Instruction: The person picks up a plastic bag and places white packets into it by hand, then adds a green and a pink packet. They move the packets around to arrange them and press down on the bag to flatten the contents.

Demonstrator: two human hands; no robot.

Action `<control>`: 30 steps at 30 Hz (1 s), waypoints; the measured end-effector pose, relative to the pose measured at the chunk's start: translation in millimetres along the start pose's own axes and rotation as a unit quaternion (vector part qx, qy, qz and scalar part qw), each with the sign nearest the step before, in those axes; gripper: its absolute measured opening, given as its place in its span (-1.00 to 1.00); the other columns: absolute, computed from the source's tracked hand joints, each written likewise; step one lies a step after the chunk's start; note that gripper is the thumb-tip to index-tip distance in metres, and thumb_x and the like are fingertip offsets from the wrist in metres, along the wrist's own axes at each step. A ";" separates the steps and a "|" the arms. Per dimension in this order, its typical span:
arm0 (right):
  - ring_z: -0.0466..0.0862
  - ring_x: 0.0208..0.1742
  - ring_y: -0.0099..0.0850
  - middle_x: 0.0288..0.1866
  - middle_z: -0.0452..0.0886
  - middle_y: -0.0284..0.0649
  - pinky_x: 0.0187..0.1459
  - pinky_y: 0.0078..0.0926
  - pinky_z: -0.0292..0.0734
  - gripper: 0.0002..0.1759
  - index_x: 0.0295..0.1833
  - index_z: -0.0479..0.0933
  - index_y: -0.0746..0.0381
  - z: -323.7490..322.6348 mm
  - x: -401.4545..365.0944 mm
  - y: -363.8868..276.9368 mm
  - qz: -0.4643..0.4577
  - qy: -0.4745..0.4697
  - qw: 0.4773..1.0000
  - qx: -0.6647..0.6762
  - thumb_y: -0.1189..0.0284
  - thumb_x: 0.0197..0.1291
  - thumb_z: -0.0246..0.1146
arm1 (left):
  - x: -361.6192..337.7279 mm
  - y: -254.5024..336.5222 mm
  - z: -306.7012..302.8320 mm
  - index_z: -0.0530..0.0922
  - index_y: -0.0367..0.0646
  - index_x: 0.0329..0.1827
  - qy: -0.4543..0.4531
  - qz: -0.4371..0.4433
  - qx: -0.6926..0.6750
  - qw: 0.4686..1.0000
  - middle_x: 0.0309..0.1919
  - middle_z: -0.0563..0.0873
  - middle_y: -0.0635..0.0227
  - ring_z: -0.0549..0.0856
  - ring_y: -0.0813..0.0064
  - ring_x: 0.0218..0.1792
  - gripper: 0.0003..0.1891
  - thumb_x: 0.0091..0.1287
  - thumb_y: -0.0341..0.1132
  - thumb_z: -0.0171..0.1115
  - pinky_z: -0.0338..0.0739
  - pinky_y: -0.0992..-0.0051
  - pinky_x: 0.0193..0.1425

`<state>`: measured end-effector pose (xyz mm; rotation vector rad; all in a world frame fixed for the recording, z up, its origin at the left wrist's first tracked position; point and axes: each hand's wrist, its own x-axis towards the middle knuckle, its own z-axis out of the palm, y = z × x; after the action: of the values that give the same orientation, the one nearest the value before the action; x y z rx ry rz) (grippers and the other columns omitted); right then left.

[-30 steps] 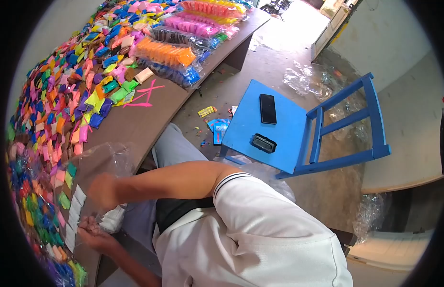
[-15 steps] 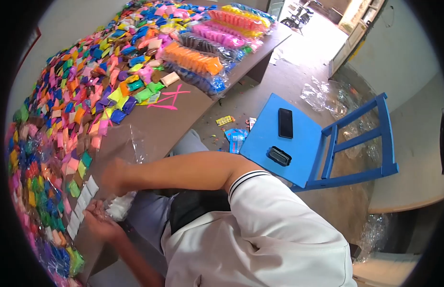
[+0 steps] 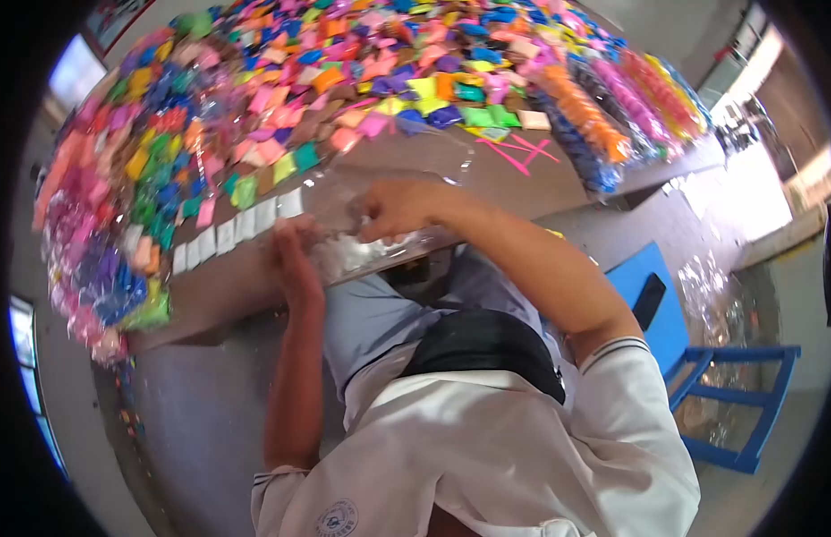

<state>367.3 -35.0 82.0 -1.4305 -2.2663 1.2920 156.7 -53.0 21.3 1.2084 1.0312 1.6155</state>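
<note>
A row of several white packets (image 3: pixel 226 236) lies along the table near its front edge. Close to the row's right end is my left hand (image 3: pixel 295 246), its fingers bent together beside a clear plastic bag (image 3: pixel 353 255) with white pieces in it. My right hand (image 3: pixel 393 210) is over the bag's upper side, fingers curled and blurred. What either hand grips is too small or hidden to make out.
A large heap of colourful packets (image 3: pixel 344 67) covers the back and left of the table (image 3: pixel 223 295). Bagged rows of orange pieces (image 3: pixel 585 112) and others lie at the right. Pink strips (image 3: pixel 523 154) lie nearby. A blue chair (image 3: pixel 666 295) holding a phone (image 3: pixel 648 302) stands right.
The view has swung round, so the table and hands appear further right and the chair lower right. My right hand is now at the bag, farther from the white row.
</note>
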 end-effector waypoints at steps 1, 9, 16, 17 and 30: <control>0.72 -0.42 -0.32 -0.44 0.71 -0.13 -0.30 -0.30 0.56 -0.61 -0.21 0.65 0.29 -2.4 -4.2 -6.1 0.010 -0.002 1.000 -0.016 0.14 0.13 0.32 | 0.7 0.9 -0.7 0.64 -0.24 -0.16 0.001 0.010 0.018 1.000 -0.25 0.71 0.31 0.66 0.48 -0.27 -0.56 0.52 0.00 0.00 0.53 0.44 -0.03; 0.71 -0.45 -0.38 -0.41 0.72 -0.17 -0.33 -0.35 0.56 -0.60 -0.31 0.64 0.36 7.7 -3.0 -17.1 -0.040 0.090 0.947 -0.307 0.16 0.18 0.33 | -7.4 7.7 1.0 0.66 -0.27 -0.15 -0.050 0.014 0.031 0.998 -0.32 0.71 0.40 0.61 0.64 -0.29 -0.71 0.47 -0.17 0.17 0.48 0.56 -0.09; 0.72 -0.14 -0.11 -0.20 0.72 0.04 -0.09 -0.15 0.57 -0.60 -0.19 0.64 0.37 -12.6 -6.9 -20.9 0.034 0.041 0.988 -0.144 0.19 0.26 0.18 | -7.1 4.1 -1.7 0.69 -0.27 -0.20 -0.023 -0.005 0.047 0.999 -0.32 0.72 0.37 0.62 0.63 -0.25 -0.66 0.43 -0.11 0.19 0.45 0.55 -0.13; 0.71 -0.10 -0.08 -0.17 0.71 0.06 -0.06 -0.12 0.57 -0.59 -0.18 0.64 0.37 -13.1 -11.2 -19.8 0.036 0.085 0.977 -0.191 0.19 0.26 0.17 | -7.2 5.0 -1.7 0.68 -0.28 -0.20 -0.026 0.001 0.051 0.998 -0.32 0.72 0.36 0.62 0.63 -0.25 -0.65 0.43 -0.11 0.19 0.46 0.54 -0.13; 0.71 -0.24 -0.15 -0.28 0.72 0.01 -0.16 -0.19 0.57 -0.59 -0.17 0.62 0.40 -10.7 1.7 0.3 0.034 0.077 0.975 -0.205 0.23 0.06 0.31 | -10.3 11.0 -0.9 0.66 -0.33 -0.22 -0.029 -0.002 0.092 0.995 -0.38 0.71 0.32 0.65 0.58 -0.30 -0.61 0.45 -0.10 0.15 0.49 0.54 -0.12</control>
<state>372.5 -27.4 87.8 -1.6778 -2.4910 0.7163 155.9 -66.2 28.6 1.3657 1.1640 1.5003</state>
